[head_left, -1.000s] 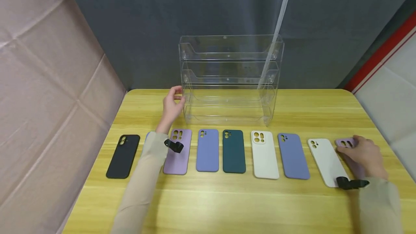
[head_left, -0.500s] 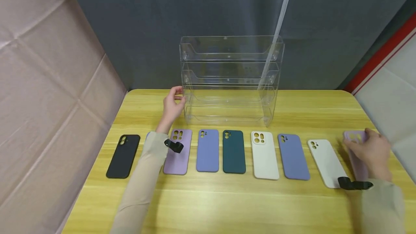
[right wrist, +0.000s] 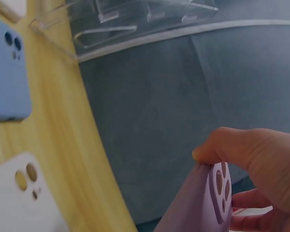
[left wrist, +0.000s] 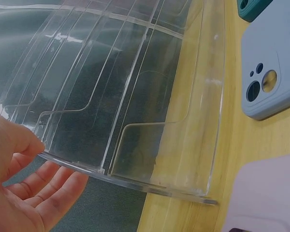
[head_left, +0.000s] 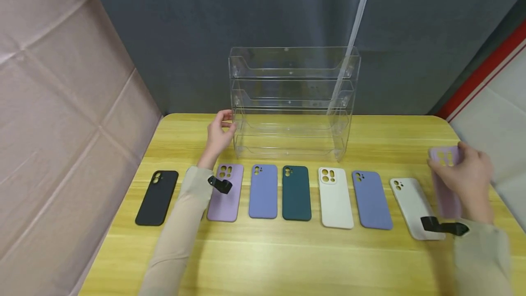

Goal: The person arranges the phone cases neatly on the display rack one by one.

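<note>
My right hand (head_left: 468,179) pinches a light purple phone case (head_left: 445,195) by its long edges, thumb on one side and fingers on the other. In the right wrist view this purple case (right wrist: 195,203) is tilted, off the table. My left hand (head_left: 219,134) holds the left side edge of a clear tiered acrylic rack (head_left: 287,152). The left wrist view has the thumb and fingers at the rack's edge (left wrist: 130,183). Nearest to the right hand lies a white phone case (head_left: 415,209); below the left hand, another purple case (head_left: 226,200) is partly covered by the sleeve.
Along the wooden table (head_left: 287,259) lie a black case (head_left: 157,198), a periwinkle case (head_left: 263,191), a dark green case (head_left: 297,193), a cream case (head_left: 336,200) and a blue case (head_left: 371,200). A grey curtain (head_left: 185,49) hangs behind the rack.
My right hand has raised the purple case from the table at the far right, moving it away from the white case and further back. The left hand stays at the rack.
</note>
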The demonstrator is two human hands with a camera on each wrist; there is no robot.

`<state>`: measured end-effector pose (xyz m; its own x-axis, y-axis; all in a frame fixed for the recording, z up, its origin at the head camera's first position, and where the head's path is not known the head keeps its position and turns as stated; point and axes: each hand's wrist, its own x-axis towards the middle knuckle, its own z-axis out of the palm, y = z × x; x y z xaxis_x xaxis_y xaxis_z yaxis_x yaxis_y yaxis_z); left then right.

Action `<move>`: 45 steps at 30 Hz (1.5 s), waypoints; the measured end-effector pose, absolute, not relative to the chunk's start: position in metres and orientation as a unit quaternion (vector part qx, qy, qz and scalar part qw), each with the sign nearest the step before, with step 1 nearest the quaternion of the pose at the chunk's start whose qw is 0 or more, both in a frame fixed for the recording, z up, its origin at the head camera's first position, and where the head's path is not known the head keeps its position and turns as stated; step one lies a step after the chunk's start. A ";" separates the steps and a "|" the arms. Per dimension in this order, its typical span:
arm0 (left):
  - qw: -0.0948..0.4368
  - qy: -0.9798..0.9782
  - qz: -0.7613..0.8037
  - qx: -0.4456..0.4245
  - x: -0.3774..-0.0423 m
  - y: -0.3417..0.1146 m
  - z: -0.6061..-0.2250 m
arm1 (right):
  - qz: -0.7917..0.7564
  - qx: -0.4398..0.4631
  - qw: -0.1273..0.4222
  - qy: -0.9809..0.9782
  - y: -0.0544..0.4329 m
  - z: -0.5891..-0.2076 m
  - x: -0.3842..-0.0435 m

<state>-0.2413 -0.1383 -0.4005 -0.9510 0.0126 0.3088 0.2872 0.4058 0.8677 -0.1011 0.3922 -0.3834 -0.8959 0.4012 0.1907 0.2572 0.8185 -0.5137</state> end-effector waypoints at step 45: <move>0.100 -0.835 -0.534 -0.083 -0.247 -0.141 -0.397 | 0.361 -0.081 0.276 -0.887 0.246 -0.308 -0.179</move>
<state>-0.2468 -0.1413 -0.3971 -0.9662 0.0314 0.2558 0.2453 0.4156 0.8758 -0.1792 0.2456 -0.3085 -0.8344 0.3423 0.4321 -0.0561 0.7271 -0.6843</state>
